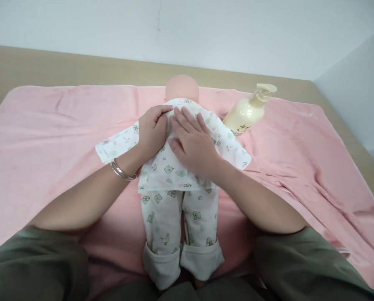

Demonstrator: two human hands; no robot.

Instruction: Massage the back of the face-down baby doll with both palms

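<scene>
A baby doll (182, 88) lies face down, the back of its bald head away from me. It wears a white printed top (174, 171) and matching trousers (165, 217) with turned-up cuffs. My left hand (154, 130) rests on the left side of the doll's upper back, its fingers curved over the cloth and pressed together. Flat on the middle and right of the back lies my right hand (195, 144), with its fingers somewhat spread. Neither palm shows. A silver bangle circles my left wrist.
A cream pump bottle (245, 113) leans or lies just right of the doll's shoulder, near its right sleeve. A pink blanket (58, 125) covers much of the wooden table (80, 69). White walls stand behind and at the right.
</scene>
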